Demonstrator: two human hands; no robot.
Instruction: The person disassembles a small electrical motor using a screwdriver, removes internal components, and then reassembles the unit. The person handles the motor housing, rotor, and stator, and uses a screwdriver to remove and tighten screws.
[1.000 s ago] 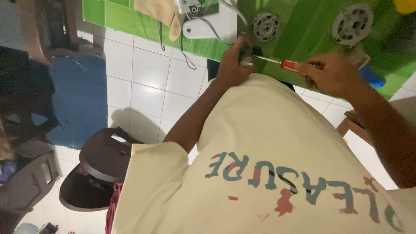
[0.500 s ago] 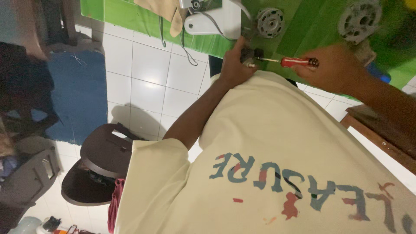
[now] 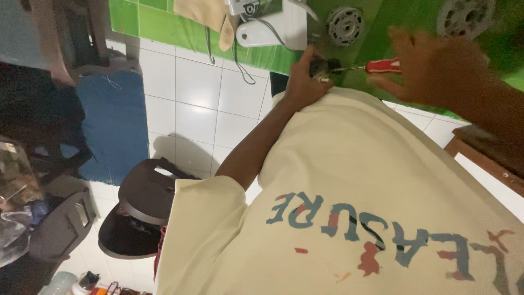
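A: Left hand (image 3: 305, 82)?
B: Grip clenched on a small dark part (image 3: 322, 66), held at the edge of the green tabletop (image 3: 393, 38), just above the cream shirt (image 3: 349, 180).

A: Right hand (image 3: 436, 68)?
B: Fingers spread around the red handle of the screwdriver (image 3: 371, 67). Blurred, so can't tell if the grip is clamped or loose on it. The shaft runs level, tip at the dark part in the left hand.

A: What's on the tabletop?
B: Two round metal motor pieces: one (image 3: 345, 24) just above the left hand, another (image 3: 465, 16) above the right hand. A white housing (image 3: 273, 30) with grey cables (image 3: 245, 65) sits left of them, with a tan cloth (image 3: 210, 13) beside it.

A: Floor?
B: White tiles (image 3: 196, 104), a blue mat (image 3: 112, 125) to the left, a dark plastic chair (image 3: 142, 202) below the left elbow.
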